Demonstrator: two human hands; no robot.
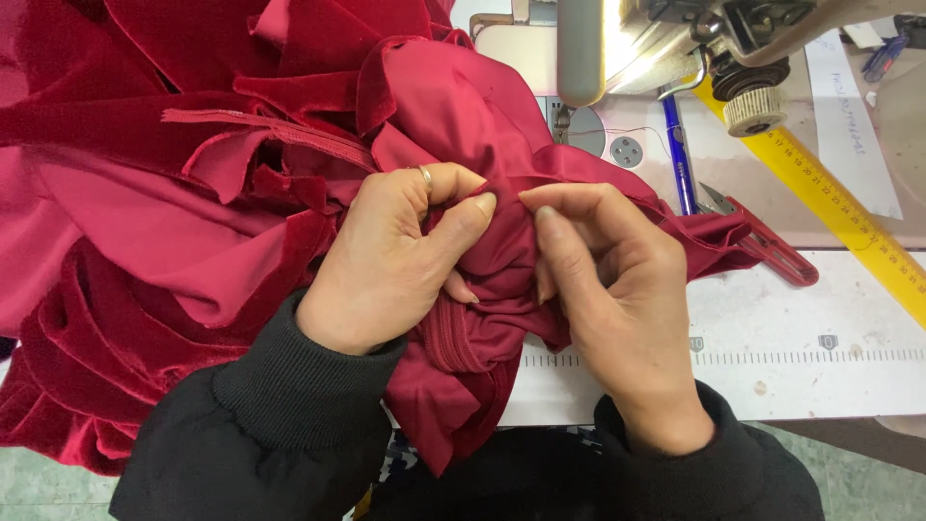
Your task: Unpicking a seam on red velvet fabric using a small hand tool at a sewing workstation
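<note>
Nearest the viewer, the left hand (386, 260) and right hand (608, 289), both in black knit-cuffed sleeves, pinch closed on a bunched fold of the dark red satin-and-velvet garment (193, 193), which lies heaped over the near and left part of the white sewing table (830, 376). The cloth looks soft, limp and probably slippery, best held by a seam or folded edge. Farther right lie red-handled thread snips (772, 249) and a yellow ruler (849, 212), before the cream sewing machine (656, 39).

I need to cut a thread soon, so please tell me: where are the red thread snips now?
In the head view, the red thread snips lie on the sewing table, right of the right hand, between the blue pen and the yellow ruler.
</note>
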